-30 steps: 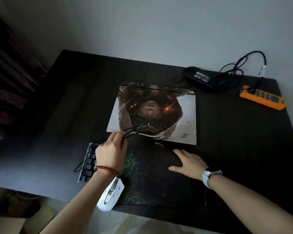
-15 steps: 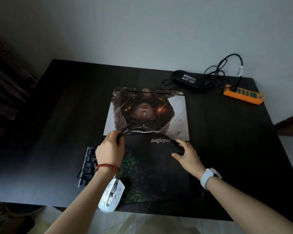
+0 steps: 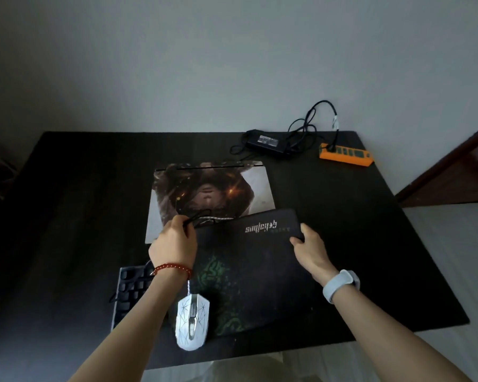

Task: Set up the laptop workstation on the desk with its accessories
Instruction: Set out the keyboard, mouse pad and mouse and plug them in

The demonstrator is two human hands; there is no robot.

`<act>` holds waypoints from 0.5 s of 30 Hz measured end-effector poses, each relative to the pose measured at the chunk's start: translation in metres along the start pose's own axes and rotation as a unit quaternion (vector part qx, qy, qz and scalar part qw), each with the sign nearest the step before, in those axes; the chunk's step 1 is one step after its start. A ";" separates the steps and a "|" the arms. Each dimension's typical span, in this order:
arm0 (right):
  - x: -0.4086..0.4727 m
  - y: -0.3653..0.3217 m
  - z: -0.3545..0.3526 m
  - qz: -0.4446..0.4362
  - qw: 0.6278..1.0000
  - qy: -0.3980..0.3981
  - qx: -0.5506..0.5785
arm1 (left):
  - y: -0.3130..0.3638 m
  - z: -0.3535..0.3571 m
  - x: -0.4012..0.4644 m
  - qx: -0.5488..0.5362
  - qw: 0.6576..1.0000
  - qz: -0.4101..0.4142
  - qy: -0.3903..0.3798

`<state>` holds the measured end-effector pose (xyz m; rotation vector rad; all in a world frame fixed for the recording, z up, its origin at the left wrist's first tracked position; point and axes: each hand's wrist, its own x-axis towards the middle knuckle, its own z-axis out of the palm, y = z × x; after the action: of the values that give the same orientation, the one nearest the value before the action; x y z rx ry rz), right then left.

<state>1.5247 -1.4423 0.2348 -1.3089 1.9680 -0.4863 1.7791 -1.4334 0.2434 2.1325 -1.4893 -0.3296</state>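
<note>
The left hand [image 3: 174, 244] pinched a bunch of cables [image 3: 202, 216] over the closed laptop [image 3: 213, 188]; the right hand [image 3: 309, 249] gripped the mouse pad [image 3: 260, 266] by its far corner. The mouse [image 3: 192, 321] lay at the pad's near edge, beside the keyboard [image 3: 130, 293].

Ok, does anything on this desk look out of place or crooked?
Yes. The mouse pad sits skewed, its far edge overlapping the closed laptop. The mouse hangs near the desk's front edge.

mouse pad [image 3: 262, 271]: matt cloth | mouse [image 3: 192, 321]: glossy white plastic | desk [image 3: 80, 188]: matt dark wood
</note>
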 end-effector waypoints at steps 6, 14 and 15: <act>0.004 0.021 -0.050 -0.023 0.983 0.179 -0.042 | 0.025 0.021 0.001 0.071 0.996 0.040 -0.045; 0.049 0.062 -0.090 0.003 0.950 0.306 -0.058 | 0.053 0.074 -0.004 0.209 0.969 0.064 -0.115; 0.057 0.070 -0.096 0.009 0.948 0.311 -0.060 | 0.055 0.081 -0.003 0.220 0.966 0.062 -0.123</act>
<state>1.3960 -1.4716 0.2344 -1.3107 2.5525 -0.8639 1.6957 -1.4676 0.2050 2.3866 -1.9823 -0.2419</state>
